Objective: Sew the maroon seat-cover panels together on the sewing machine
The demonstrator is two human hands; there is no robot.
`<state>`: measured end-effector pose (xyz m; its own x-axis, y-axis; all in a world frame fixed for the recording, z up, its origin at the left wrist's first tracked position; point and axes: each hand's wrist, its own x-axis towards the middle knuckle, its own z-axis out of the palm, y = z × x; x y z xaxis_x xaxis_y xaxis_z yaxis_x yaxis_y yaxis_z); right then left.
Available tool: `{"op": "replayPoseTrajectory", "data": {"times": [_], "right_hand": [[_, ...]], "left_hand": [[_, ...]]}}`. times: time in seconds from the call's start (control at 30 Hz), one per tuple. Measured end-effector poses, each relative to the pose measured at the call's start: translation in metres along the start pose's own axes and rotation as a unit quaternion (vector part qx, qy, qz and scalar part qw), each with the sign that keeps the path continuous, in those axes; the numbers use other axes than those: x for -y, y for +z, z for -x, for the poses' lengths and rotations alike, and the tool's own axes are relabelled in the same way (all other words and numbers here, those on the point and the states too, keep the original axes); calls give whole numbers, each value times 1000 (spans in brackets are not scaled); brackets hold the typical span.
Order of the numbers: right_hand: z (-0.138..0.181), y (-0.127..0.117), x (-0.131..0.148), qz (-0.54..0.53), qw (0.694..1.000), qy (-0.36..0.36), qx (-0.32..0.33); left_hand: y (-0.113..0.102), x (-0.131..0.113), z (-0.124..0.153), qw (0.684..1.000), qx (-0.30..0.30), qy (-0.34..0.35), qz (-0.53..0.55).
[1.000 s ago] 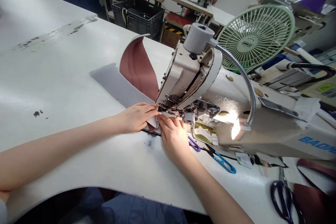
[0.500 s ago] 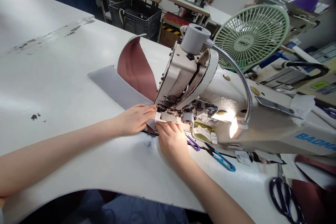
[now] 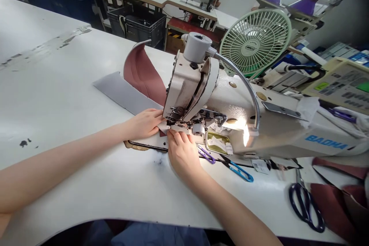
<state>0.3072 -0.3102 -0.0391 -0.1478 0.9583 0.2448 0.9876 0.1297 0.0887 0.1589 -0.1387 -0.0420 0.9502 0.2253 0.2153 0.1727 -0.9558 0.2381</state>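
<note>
A fabric piece, grey on one face (image 3: 127,94) and dusty pink on the curled-up other face (image 3: 142,69), runs under the head of a sewing machine (image 3: 187,84). My left hand (image 3: 144,124) presses on the grey side just left of the needle area, fingers together and thumb tucked close; its fingertips are partly hidden by the machine head. In front of the presser area, my right hand (image 3: 183,153) has its fingers bent and closed at the near edge of the fabric. The needle and the exact seam are hidden.
Right of my right hand lie purple thread snips (image 3: 206,154), blue thread snips (image 3: 238,169) and a small tray (image 3: 218,142) of white scraps. Large dark-handled scissors (image 3: 307,207) rest beside more pink pieces (image 3: 331,203). A green fan (image 3: 255,44) stands behind the machine.
The near end of the fabric has gone further in under the machine head, both hands staying beside it. A dark-edged plate now shows below my left hand. The whole view has shifted slightly.
</note>
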Motion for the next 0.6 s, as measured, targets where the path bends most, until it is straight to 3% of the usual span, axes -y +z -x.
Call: {"op": "replayPoseTrajectory", "data": {"times": [0.3,0.43,0.5,0.6], "right_hand": [[-6,-5,0,-36,998,51,30],[-4,-6,-1,-38,998,50,24],[-2,-6,-2,-41,998,44,22],[0,-5,-2,-51,998,32,19]], "left_hand": [[-1,9,-9,1000,1,-10,13],[-9,7,-3,998,-25,-15,-53],[-17,6,8,991,-39,-58,-111],[-34,9,31,958,-41,-246,-141]]}}
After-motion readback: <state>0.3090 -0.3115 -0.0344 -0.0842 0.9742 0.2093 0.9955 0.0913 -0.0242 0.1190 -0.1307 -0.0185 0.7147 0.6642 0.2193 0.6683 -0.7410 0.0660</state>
